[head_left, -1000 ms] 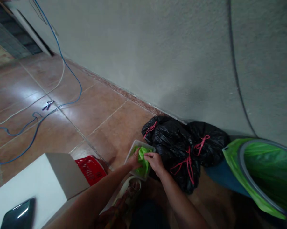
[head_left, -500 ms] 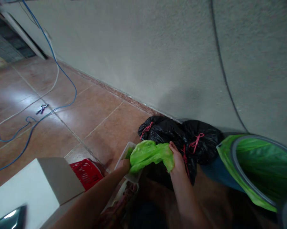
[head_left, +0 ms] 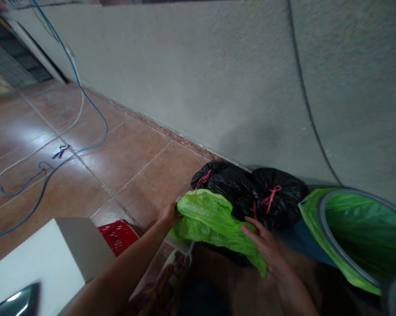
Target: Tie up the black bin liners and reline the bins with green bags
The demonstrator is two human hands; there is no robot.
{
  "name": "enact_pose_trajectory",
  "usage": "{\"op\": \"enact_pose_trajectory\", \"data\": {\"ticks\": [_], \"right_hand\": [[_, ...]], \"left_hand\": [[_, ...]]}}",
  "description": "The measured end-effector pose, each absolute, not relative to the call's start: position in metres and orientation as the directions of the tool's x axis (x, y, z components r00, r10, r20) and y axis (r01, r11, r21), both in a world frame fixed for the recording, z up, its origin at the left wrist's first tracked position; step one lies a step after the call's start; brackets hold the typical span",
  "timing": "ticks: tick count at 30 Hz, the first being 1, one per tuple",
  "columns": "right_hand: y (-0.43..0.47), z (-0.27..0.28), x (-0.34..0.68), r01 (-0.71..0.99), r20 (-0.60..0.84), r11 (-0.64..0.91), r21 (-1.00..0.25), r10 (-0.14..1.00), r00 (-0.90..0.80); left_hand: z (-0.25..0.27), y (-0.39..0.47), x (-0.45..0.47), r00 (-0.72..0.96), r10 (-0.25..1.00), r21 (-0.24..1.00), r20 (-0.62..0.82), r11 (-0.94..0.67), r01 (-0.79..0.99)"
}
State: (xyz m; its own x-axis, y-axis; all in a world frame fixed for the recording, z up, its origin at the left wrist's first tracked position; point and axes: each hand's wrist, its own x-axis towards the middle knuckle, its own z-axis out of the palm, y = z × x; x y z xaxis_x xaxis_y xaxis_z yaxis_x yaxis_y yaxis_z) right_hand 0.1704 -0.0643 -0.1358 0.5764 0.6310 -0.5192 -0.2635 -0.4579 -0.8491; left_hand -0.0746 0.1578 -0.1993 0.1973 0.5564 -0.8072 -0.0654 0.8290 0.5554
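A bright green plastic bag (head_left: 214, 219) is spread out between my two hands, crinkled and thin. My left hand (head_left: 170, 215) is closed on its left edge, with the fingertips partly hidden. Against the bag's right side lies my right hand (head_left: 265, 241), fingers stretched and apart, touching the plastic. Under the bag, a pale plastic container (head_left: 181, 245) shows only in part. Just behind are black garbage bags (head_left: 282, 193) tied with pink string.
At right stands a bin (head_left: 319, 210) lined with green plastic, its grey rim uppermost. A white box (head_left: 30, 259) carrying a dark phone (head_left: 16, 300) is at lower left, beside a red basket (head_left: 119, 237). Blue cable (head_left: 95, 109) and keys (head_left: 61, 151) lie on the tiled floor.
The green bag has gone from bunched to spread wider and lower. My right hand has moved right and down, its fingers loosening; my left hand has shifted slightly up and left.
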Motion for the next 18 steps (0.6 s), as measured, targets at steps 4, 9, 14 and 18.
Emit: {"op": "enact_pose_trajectory", "data": {"ticks": [4, 9, 14, 18], "right_hand": [[-0.088, -0.119, 0.167, -0.108, -0.547, -0.568, -0.816, 0.698, 0.462], [-0.126, -0.091, 0.187, 0.095, -0.363, -0.565, -0.819, 0.641, 0.677], [-0.174, -0.033, 0.203, 0.154, -0.140, -0.611, -0.777, 0.406, 0.903], [-0.197, 0.040, 0.146, 0.361, 0.313, -0.673, -0.646, 0.198, 0.929]], "left_hand": [[-0.149, 0.171, -0.067, 0.309, 0.587, 0.553, -0.749, 0.810, -0.196], [-0.059, 0.180, -0.064, 0.333, 0.700, 0.668, -0.631, 0.709, -0.225], [0.046, 0.150, -0.072, 0.543, 0.658, 0.669, -0.522, 0.711, -0.218], [0.115, 0.100, -0.085, 0.709, 0.540, 0.567, -0.453, 0.789, -0.238]]}}
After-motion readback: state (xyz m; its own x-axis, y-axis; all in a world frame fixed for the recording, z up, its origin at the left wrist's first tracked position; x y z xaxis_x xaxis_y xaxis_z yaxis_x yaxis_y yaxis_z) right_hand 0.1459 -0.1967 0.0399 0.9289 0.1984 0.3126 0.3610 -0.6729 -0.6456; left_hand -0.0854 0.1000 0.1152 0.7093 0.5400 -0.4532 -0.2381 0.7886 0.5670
